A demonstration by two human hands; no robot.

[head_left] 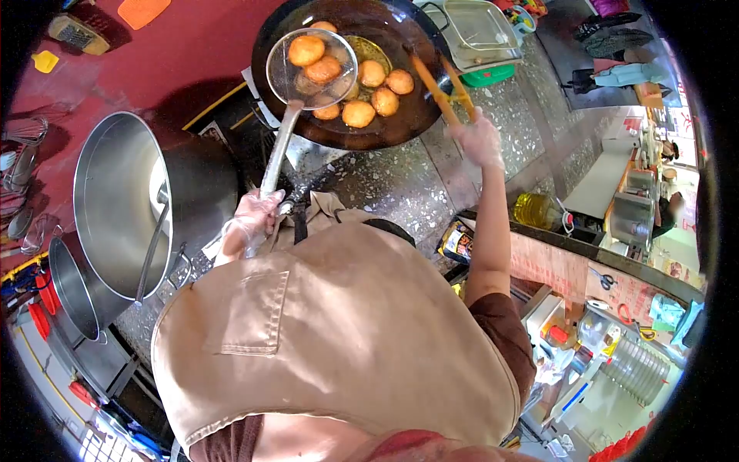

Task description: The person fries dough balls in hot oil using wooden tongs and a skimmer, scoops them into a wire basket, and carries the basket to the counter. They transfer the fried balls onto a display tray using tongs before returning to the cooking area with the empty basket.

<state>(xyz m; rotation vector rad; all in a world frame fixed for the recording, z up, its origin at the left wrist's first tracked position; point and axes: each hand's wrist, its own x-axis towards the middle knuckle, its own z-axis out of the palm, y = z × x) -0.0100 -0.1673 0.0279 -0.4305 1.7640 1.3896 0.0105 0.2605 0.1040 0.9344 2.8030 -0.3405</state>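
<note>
My left hand [260, 212], in a clear plastic glove, is closed round the metal handle of a wire-mesh skimmer [323, 98]. The skimmer's basket is over the left part of a large dark wok [416, 127]. Golden-brown fried dough balls [306, 51] show at the basket; which lie in it and which lie under the mesh is partly unclear. Several more fried balls [359, 114] sit in the oil [369, 52] to its right. Gloved too, my right hand [479, 140] grips a pair of long wooden chopsticks [435, 88], their tips apart over the wok's right side, touching no ball.
On the left stand a tall steel pot [115, 223] with a ladle [154, 239] in it and a second metal pot [73, 289]. A rectangular tray with a wire rack [481, 35] is right of the wok. An oil jug [536, 209] stands further right.
</note>
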